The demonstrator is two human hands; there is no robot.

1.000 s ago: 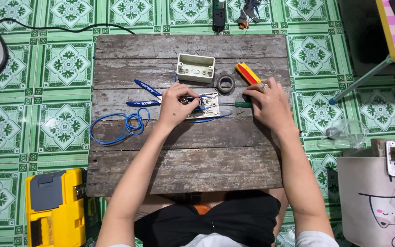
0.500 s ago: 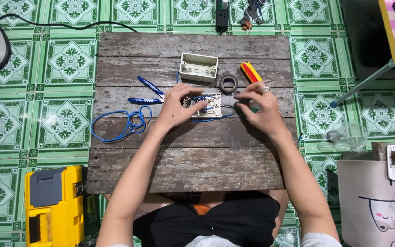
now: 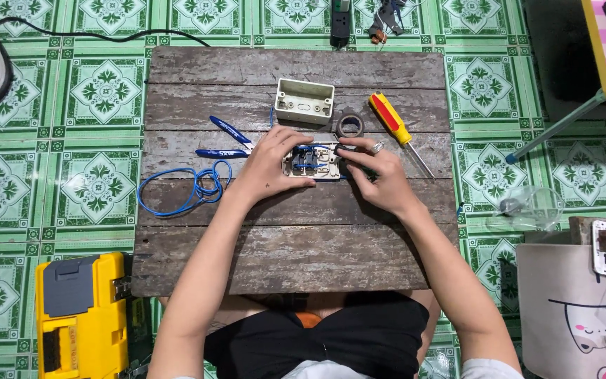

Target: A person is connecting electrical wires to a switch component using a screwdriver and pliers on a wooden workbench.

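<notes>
My left hand [image 3: 269, 167] holds down the left end of a white switch plate [image 3: 311, 163] that lies back-up on the wooden board [image 3: 296, 245]. Blue wire runs across the plate's terminals. My right hand [image 3: 379, 177] is at the plate's right end, its fingers closed on a thin dark tool whose tip meets the plate. A white wall box [image 3: 304, 100], a black tape roll [image 3: 350, 126] and a red and yellow screwdriver [image 3: 390, 119] lie just beyond the hands.
Blue-handled cutters [image 3: 224, 140] and a coil of blue wire [image 3: 180, 189] lie left of my left hand. A yellow toolbox [image 3: 82, 316] stands on the green tiled floor at lower left. A printed bag [image 3: 576, 309] with parts is at the right.
My right hand has moved left from beside the red and yellow screwdriver onto the plate's right end. My left hand has stayed on the plate.
</notes>
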